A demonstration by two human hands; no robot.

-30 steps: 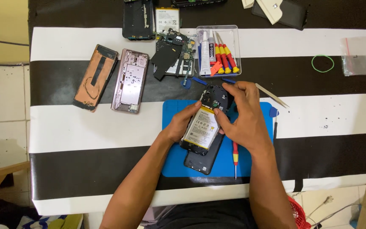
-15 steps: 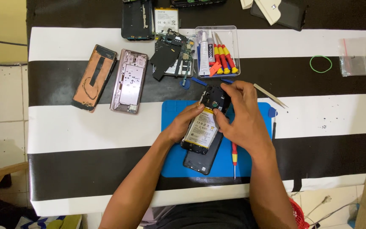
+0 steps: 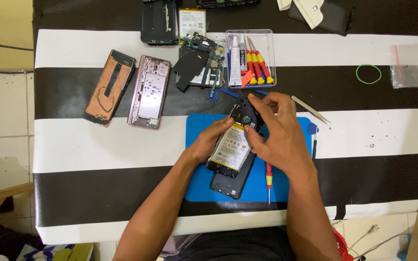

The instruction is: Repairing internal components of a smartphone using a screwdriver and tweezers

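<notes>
The opened phone (image 3: 233, 145) lies tilted on the blue mat (image 3: 197, 181), its yellow-labelled battery facing up. The left hand (image 3: 208, 141) grips the phone's left edge, fingers curled against it. The right hand (image 3: 279, 137) covers the phone's right side, fingertips pinching its dark upper end. Right of the mat's top corner lie tweezers (image 3: 311, 109); beyond the mat's far edge sits a clear tray (image 3: 268, 38) of screwdrivers on the bench (image 3: 73, 145).

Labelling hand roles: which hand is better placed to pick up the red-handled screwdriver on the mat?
Right, probably. The right hand rests over the opened phone, directly above the red-handled screwdriver on the blue mat. The left hand steadies the phone's far edge.
</notes>
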